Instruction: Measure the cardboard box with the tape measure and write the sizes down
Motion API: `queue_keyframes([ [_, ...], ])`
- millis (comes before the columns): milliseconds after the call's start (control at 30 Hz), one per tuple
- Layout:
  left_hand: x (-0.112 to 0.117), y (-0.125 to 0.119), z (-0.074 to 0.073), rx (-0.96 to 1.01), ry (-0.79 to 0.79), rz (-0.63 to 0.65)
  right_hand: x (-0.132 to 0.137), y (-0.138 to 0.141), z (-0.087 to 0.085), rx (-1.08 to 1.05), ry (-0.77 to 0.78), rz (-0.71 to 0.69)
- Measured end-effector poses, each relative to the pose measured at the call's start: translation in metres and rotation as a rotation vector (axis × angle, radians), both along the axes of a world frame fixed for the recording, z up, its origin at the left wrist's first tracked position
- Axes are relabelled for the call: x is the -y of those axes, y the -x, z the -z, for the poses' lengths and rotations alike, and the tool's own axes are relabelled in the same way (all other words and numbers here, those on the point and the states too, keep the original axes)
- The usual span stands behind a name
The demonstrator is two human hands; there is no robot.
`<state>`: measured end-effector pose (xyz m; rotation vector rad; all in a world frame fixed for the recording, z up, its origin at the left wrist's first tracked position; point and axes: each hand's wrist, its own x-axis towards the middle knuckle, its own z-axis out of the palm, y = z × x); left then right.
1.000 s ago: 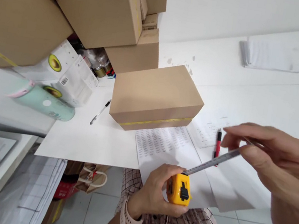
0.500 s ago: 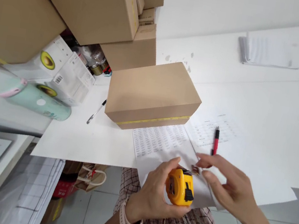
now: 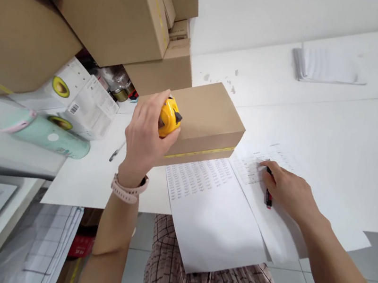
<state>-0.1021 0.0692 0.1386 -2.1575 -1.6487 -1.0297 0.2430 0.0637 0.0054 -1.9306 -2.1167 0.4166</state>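
Observation:
My left hand is closed around a yellow tape measure with a black lock button. It holds the tape measure over the left end of a closed brown cardboard box; whether the two touch, I cannot tell. A strip of yellow tape runs along the box's front side. My right hand has its fingers closed on a red and black pen, over a printed form. Left of that form lies a printed sheet of number rows, partly under the box and hanging over the table edge.
Large cardboard boxes are stacked at the back left. Below them are white avocado-print cartons and a mint-green bottle. A clear pen lies left of the box. A paper stack rests on the white table at the back right.
My left hand has carried the tape measure up and left from near my lap to the box. My right hand has left the tape's end and closed on the red and black pen.

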Motion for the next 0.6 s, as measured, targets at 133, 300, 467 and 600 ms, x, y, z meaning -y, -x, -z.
queue_keyframes([
  [133,-0.033,0.007,0.012,-0.027,0.096,-0.025,0.006,-0.011,0.0,-0.248,-0.03,0.093],
  [300,-0.011,-0.016,0.031,-0.015,-0.313,0.053,0.016,-0.022,0.001,-0.805,-0.051,0.16],
  [467,0.075,-0.089,0.084,0.055,0.092,0.415,0.018,-0.016,0.004,-0.912,-0.175,0.214],
  [600,0.116,-0.131,0.127,-0.151,0.522,0.458,0.021,0.005,-0.002,-0.912,-0.261,0.361],
])
